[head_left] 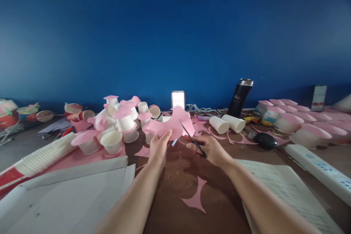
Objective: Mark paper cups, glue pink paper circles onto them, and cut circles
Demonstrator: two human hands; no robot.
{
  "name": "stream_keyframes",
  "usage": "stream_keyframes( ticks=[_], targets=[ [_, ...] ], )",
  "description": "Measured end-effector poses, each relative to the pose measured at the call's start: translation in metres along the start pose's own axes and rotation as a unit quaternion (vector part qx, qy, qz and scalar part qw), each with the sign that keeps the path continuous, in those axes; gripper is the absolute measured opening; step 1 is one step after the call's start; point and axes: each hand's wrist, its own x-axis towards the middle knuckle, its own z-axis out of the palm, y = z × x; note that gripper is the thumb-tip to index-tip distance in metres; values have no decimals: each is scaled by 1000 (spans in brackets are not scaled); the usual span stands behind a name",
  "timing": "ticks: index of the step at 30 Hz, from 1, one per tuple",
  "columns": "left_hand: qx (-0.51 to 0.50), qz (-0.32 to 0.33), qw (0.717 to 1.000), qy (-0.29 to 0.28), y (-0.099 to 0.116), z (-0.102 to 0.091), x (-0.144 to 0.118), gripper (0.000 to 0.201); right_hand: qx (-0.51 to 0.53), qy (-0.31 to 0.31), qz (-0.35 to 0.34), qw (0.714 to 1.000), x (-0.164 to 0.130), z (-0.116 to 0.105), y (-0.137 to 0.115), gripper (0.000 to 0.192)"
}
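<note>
A sheet of pink paper (179, 122) with curved cut edges is pinched in my left hand (159, 146), the thumb lying on its face. My right hand (210, 148) grips a pair of scissors (195, 142) with dark handles. The scissors' blades point up and left and lie against the paper's right part; whether they are parted I cannot tell. Below my hands, a pink paper scrap (196, 197) with concave sides rests on the brown table (170, 204).
To the left are white paper cups (112, 142) with pink paper discs and a long cup stack (49, 151). At right stand a black flask (240, 97), lying cups (219, 125), a mouse (265, 140), disc-topped cups (309, 133) and a power strip (319, 170). A blue wall (109, 44) rises behind.
</note>
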Motion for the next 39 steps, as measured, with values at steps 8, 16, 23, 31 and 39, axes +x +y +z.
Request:
stream_keyframes(
  ticks=[8, 16, 23, 31, 39],
  targets=[
    [-24, -1, 1000, 4, 5, 1, -2, 36, -15, 6, -15, 1000, 1, 0, 5, 48],
    [-209, -61, 970, -110, 7, 7, -9, 35, 22, 55, -5, 998, 6, 6, 13, 52],
    [-241, -125, 949, -162, 1, 12, -17, 25, 68, 94, -5, 993, 4, 12, 7, 46],
    [-142, -95, 975, -140, -6, 14, -17, 39, 97, 46, 8, 994, 6, 21, 16, 56],
    [-46, -62, 997, -8, -13, 6, -4, 38, 95, -8, 7, 995, 5, 22, 27, 51]
  ],
)
